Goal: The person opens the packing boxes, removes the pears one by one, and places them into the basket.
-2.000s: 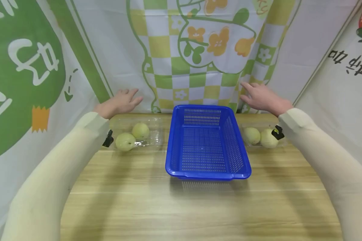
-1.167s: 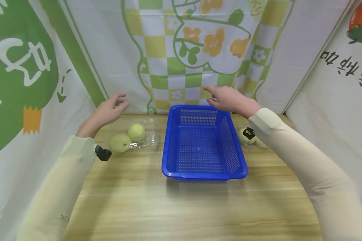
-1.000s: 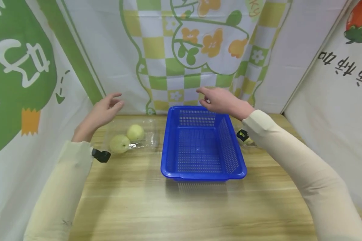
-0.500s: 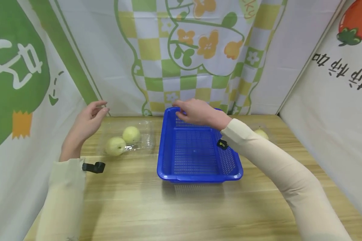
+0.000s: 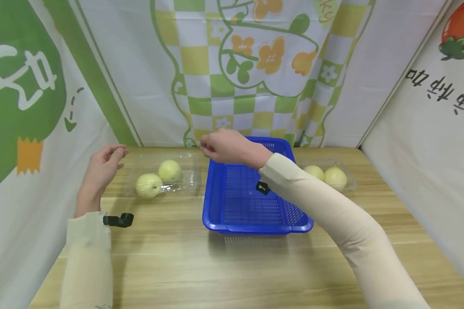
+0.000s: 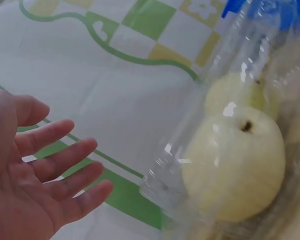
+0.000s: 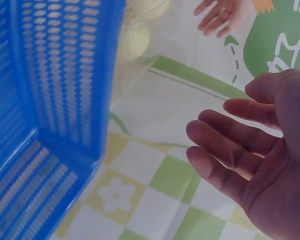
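A blue perforated plastic basket (image 5: 251, 189) stands at the middle of the wooden table. My right hand (image 5: 226, 146) hovers over its back left corner, holding nothing; in the right wrist view its fingers (image 7: 220, 145) are loosely bent beside the basket wall. To the left lies a clear plastic box (image 5: 189, 171) with two pale yellow pears, one pear (image 5: 148, 185) in front of the other pear (image 5: 169, 171). My left hand (image 5: 102, 169) is raised left of this box, fingers spread and apart from the pears, as the left wrist view shows.
Right of the basket, another clear box (image 5: 349, 174) holds two pears, a pear (image 5: 335, 178) and one partly behind my right sleeve. A printed curtain (image 5: 251, 103) closes off the back of the table (image 5: 178, 266), with white printed sheets at both sides.
My right hand has swept left from above the right box to the basket's back left corner. My left hand has drawn left and toward me, away from over the left box. Pears and basket stay put.
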### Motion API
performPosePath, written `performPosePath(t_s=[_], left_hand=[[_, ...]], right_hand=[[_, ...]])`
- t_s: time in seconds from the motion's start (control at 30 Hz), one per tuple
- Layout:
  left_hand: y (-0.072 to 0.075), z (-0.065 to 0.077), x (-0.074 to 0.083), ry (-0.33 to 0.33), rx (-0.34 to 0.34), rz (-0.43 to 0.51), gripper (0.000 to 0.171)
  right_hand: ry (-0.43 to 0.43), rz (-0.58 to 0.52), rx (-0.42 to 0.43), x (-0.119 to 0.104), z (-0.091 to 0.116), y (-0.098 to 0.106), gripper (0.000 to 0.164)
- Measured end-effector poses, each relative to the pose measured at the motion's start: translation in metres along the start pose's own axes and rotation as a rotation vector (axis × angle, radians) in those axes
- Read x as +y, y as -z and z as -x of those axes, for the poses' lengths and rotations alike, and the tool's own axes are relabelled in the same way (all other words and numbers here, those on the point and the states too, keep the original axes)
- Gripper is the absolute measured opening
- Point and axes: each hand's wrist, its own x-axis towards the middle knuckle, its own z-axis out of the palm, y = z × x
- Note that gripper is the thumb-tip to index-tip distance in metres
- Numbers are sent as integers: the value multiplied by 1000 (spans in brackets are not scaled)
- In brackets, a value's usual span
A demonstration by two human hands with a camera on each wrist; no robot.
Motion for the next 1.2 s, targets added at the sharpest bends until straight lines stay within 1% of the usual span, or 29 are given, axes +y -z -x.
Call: performPosePath(t_s=[0.17,0.27,0.43,0.57,0.73,0.8,0.87,0.97,1.03,1.1,1.2], left_hand=[[-2,-3,-20,65,3,10,64],[-1,-4,-31,92,-10,23,64],[-3,-8,-48,154,-46,136,67],[-8,-11,-59,198,-84,221,68],[-13,-13,-68,218,-119,311,64],[-13,-15,-70,222,-127,334,53],[-14,-15,-71,234,-136,357,50],[-14,-16,-73,264,-151,386,44],[-14,-17,-76,280,-158,407,52],[-14,-19,-81,286,-160,394,53],[-16,-20,-88,269,-167,299,60]], right_hand=[[-6,-9,-35,-17,-17,-3,20],[-2,-3,-49,-27,-25,-5,18],[-9,-6,-94,-41,-38,-12,12],[8,-24,-131,-51,-47,-20,9],[39,-39,-140,-61,-56,-28,20],[34,-35,-146,-66,-60,-32,23],[15,-13,-162,-71,-65,-37,21],[-28,27,-198,-80,-71,-45,13],[-58,47,-233,-87,-75,-49,8],[-65,59,-257,-92,-78,-54,10],[-64,93,-313,-98,-82,-61,16]])
